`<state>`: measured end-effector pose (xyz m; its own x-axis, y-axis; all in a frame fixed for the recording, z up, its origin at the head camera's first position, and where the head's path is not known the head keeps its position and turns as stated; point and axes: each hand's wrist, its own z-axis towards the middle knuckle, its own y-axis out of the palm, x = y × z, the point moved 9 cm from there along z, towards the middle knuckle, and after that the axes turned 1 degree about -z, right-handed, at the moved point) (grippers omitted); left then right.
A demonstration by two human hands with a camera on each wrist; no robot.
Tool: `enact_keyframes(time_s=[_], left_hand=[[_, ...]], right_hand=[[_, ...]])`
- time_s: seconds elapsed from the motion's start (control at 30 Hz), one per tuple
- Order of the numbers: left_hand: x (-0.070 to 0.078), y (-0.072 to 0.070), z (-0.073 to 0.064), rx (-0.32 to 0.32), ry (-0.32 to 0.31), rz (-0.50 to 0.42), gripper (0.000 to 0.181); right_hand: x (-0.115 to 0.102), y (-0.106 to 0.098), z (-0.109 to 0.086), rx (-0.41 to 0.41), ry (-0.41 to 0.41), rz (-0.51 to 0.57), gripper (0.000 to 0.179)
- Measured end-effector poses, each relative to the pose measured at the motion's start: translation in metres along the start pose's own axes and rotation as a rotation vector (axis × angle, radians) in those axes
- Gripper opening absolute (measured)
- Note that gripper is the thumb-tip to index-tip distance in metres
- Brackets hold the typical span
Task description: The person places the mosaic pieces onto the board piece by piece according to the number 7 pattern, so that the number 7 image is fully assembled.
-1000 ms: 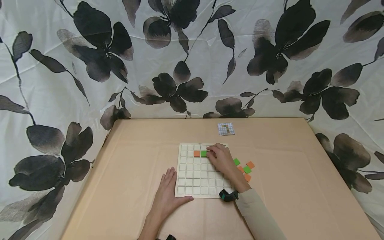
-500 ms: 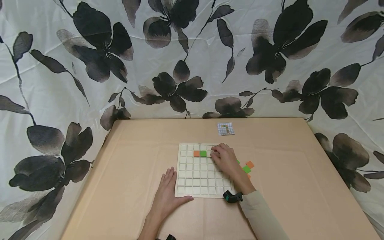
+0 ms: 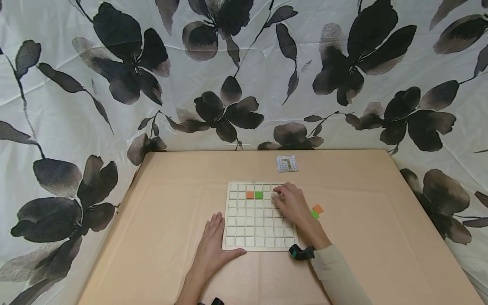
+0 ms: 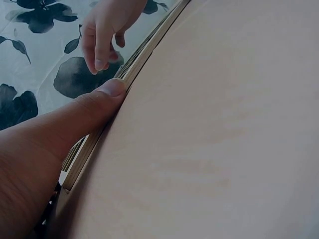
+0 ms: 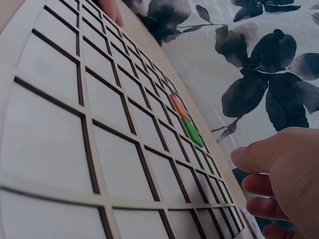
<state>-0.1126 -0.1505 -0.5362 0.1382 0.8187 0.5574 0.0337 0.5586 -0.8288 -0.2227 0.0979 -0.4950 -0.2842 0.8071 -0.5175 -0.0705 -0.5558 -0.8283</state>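
A pale grid board lies on the table. In its second row from the top, an orange tile and a green tile sit side by side in neighbouring cells. My left hand rests against the board's left side with straight fingers; its thumb touches the front edge. Over the board's upper right part hovers my right hand, fingers loosely bent. The right wrist view shows no tile between the thumb and fingers. That hand hides some right-hand cells.
Right of the board lie a loose orange tile and a loose green tile, partly behind my right arm. A small card with a coloured grid pattern lies near the table's far edge. A floral cloth hangs behind.
My right hand has moved right, away from the green tile on the board, and its arm now covers more of the loose tiles. My left hand has stayed in place.
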Motion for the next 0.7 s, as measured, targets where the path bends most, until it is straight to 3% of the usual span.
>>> enact_keyframes(time_s=[0.7], left_hand=[[0.001,-0.001,0.0,0.006,-0.002,-0.019,0.127]], right_hand=[[0.03,-0.026,-0.019,0.02,0.074,0.029,0.029]])
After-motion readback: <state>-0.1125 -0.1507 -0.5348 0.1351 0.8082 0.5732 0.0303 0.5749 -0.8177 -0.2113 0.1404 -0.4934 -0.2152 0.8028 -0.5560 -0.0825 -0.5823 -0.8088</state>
